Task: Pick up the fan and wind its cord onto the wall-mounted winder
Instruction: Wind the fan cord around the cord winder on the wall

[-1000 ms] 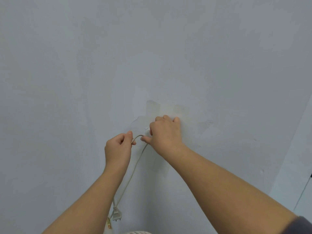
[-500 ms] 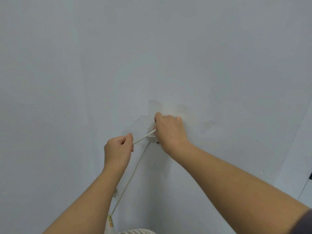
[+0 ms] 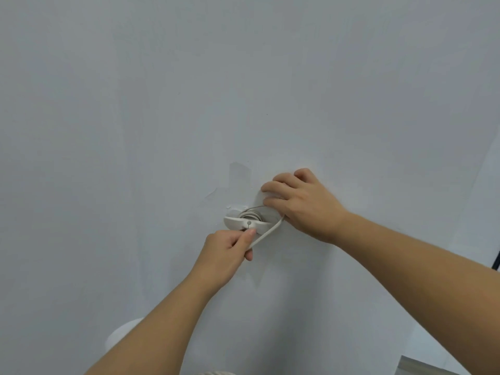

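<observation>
White plastic wall-mounted winder (image 3: 247, 222), mid-wall: uncovered now, where the right hand hid it half a second ago. Several turns of thin white power cord (image 3: 266, 233) sit on its hub, so winding looks well along. Right hand (image 3: 303, 205) has shifted right, fingers curled over the cord's bend. Left hand (image 3: 230, 250) has risen to just below the winder, pinching the cord.

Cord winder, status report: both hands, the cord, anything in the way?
Grips: left hand pinches cord below winder; right hand holds cord loop beside it. Several turns wound. Nothing seen in the way.
</observation>
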Demonstrator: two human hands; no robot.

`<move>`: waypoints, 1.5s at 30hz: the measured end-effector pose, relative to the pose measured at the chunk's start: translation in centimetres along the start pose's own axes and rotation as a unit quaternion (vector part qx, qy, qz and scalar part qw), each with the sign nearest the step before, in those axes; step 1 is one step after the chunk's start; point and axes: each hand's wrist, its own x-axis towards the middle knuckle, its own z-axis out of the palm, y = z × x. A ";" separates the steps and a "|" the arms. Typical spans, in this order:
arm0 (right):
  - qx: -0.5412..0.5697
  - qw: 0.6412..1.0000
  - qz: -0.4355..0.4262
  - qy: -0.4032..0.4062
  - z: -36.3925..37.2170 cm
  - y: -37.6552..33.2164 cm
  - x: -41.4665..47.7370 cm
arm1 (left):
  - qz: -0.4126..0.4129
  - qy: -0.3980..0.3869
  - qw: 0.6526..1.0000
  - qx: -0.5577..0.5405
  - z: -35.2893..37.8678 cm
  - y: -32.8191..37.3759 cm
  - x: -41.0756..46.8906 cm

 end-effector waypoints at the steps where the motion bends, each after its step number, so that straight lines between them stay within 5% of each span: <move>1: 0.010 1.000 -0.007 -0.001 0.1 0.3 -0.1 | 0.004 -0.007 1.000 -0.001 0.2 0.1 0.0; 10: 0.012 0.995 -0.094 -0.020 0.6 1.3 -0.7 | 0.039 -0.020 0.999 0.026 0.9 -0.4 0.2; 18: 0.033 0.992 -0.112 -0.056 1.0 1.3 -0.9 | 0.056 -0.133 0.980 0.135 1.6 -0.3 0.3; 25: 0.022 0.989 -0.115 -0.087 0.6 1.3 -0.8 | 0.077 -0.173 0.938 0.291 1.3 -0.1 0.6; 36: 0.043 0.989 -0.101 -0.095 0.5 1.1 -0.8 | 0.073 -0.153 0.818 0.550 0.7 -0.4 1.3; 45: 0.049 0.989 -0.091 -0.103 0.4 1.1 -0.8 | 0.007 -0.091 0.788 0.608 -0.1 -1.9 1.6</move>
